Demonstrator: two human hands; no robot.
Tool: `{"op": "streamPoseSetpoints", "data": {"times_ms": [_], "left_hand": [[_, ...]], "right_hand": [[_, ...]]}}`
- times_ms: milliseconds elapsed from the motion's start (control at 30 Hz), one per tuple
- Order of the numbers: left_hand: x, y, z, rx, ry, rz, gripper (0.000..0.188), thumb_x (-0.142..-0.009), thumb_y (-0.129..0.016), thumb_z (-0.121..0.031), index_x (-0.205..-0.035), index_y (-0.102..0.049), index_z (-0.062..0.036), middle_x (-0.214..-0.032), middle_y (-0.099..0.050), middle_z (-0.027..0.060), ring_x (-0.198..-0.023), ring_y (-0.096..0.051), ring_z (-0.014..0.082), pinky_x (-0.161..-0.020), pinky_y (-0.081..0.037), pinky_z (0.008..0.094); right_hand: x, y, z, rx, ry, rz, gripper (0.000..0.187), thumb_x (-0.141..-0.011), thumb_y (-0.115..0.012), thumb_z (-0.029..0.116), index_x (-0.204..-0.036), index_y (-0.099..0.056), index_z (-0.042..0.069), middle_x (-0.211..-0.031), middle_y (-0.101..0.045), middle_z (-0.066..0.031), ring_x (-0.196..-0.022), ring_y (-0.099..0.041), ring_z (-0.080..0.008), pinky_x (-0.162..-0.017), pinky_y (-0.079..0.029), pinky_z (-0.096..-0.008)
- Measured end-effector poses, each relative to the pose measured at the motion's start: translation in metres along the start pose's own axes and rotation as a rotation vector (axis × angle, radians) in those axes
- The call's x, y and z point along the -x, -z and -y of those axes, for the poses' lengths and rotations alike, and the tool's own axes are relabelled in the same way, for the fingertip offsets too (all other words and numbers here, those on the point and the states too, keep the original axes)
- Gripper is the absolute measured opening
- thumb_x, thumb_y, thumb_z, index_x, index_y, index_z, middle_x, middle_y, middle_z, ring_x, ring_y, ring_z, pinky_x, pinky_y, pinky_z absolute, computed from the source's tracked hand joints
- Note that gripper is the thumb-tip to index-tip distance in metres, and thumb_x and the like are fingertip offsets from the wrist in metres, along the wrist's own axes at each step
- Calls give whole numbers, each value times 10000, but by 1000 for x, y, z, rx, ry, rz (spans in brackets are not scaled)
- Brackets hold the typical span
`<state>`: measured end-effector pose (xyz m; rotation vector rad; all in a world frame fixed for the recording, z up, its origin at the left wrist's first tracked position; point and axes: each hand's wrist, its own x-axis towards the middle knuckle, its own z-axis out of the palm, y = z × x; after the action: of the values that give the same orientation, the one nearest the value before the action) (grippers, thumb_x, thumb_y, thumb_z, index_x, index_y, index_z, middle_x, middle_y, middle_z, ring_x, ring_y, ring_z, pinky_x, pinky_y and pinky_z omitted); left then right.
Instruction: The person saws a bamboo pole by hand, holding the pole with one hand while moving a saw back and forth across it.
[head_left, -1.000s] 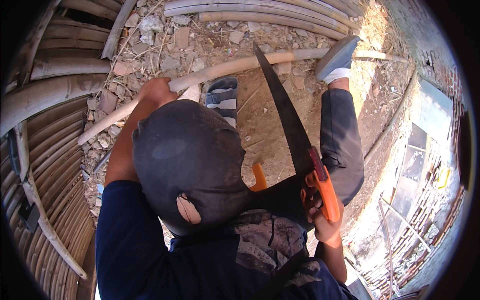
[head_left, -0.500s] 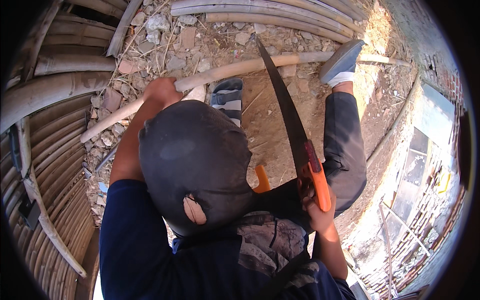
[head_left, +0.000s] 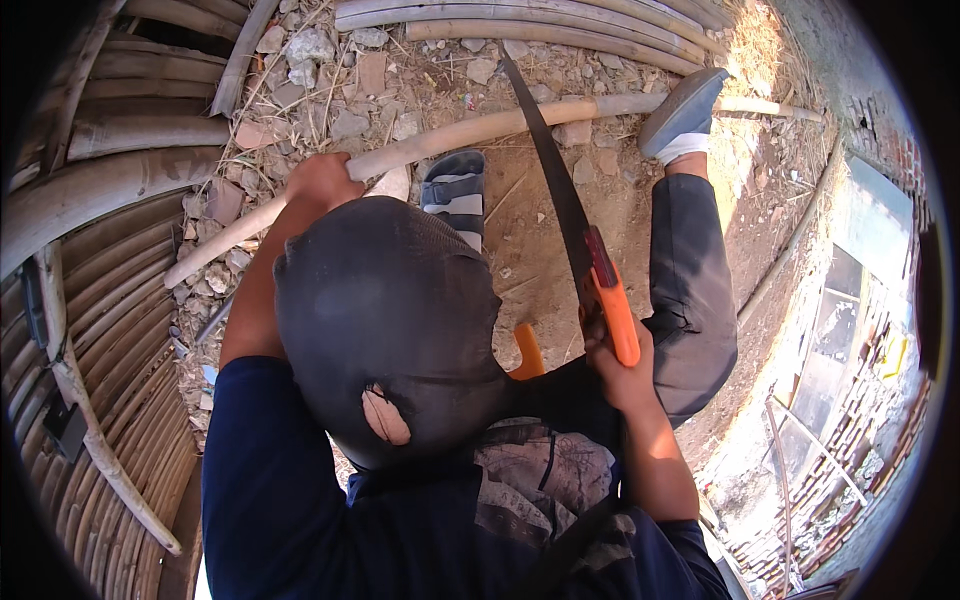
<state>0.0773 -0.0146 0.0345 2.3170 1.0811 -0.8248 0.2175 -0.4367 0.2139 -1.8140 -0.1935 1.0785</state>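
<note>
Left hand (head_left: 325, 182) grips a pole (head_left: 440, 146); right hand (head_left: 628, 368) holds an orange-handled saw (head_left: 618, 315), blade (head_left: 564, 180) crossing the pole

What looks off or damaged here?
The black head covering has a hole low down, baring skin amid otherwise closed fabric; torn or cut, I can't tell. Rubble clutters the ground beside the bamboo pole. The handsaw shows no visible damage.

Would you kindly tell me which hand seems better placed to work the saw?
Probably the right hand: it grips the saw, which crosses in front of the pole in this view. The left hand holds the pole and seems better placed to steady it.
</note>
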Motion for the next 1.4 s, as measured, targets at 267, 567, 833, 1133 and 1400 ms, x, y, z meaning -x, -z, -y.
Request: {"op": "streamPoseSetpoints", "data": {"times_ms": [267, 567, 833, 1133, 1400], "left_hand": [[3, 6, 1, -42, 28, 10, 506, -793, -680, -347, -1259, -717, -154, -1192, -745, 137, -1137, -703, 316, -1011, -558, 431], [-1, 0, 4, -39, -14, -16, 534, -796, -684, -359, -1292, -706, -161, -1223, -737, 134, -1153, -699, 310, -1020, -555, 433], [-3, 2, 3, -32, -4, 20, 553, -785, -680, -347, -1297, -703, -140, -1218, -739, 141, -1149, -700, 312, -1027, -549, 425], [-5, 7, 9, 5, -15, 56, 567, -764, -703, -320, -1297, -709, -127, -1222, -738, 154, -1149, -702, 312, -1027, -546, 418], [-10, 9, 9, 13, -19, 87, 546, -765, -709, -331, -1268, -725, -119, -1202, -744, 154, -1119, -713, 312, -1011, -555, 419]], "right_hand": [[-5, -2, 21, 24, 157, 93, 132, -922, -689, 69, -936, -565, 26, -878, -558, -26, -862, -525, -116, -808, -459, -299], [-15, -9, -3, 71, -1, -47, 267, -926, -642, 26, -1181, -625, -51, -1000, -637, -49, -927, -594, -117, -868, -491, -282], [-10, -14, -8, 244, 36, -31, 255, -918, -624, 26, -1160, -624, -52, -979, -632, -43, -896, -598, -121, -846, -497, -282], [21, -13, 8, 36, 31, -67, 141, -914, -602, 10, -1048, -601, -32, -920, -589, -29, -837, -564, -93, -777, -494, -283], [-9, -15, -2, 77, 35, -79, 166, -902, -592, -13, -1064, -613, -38, -944, -610, -38, -845, -569, -101, -790, -489, -266]]}}
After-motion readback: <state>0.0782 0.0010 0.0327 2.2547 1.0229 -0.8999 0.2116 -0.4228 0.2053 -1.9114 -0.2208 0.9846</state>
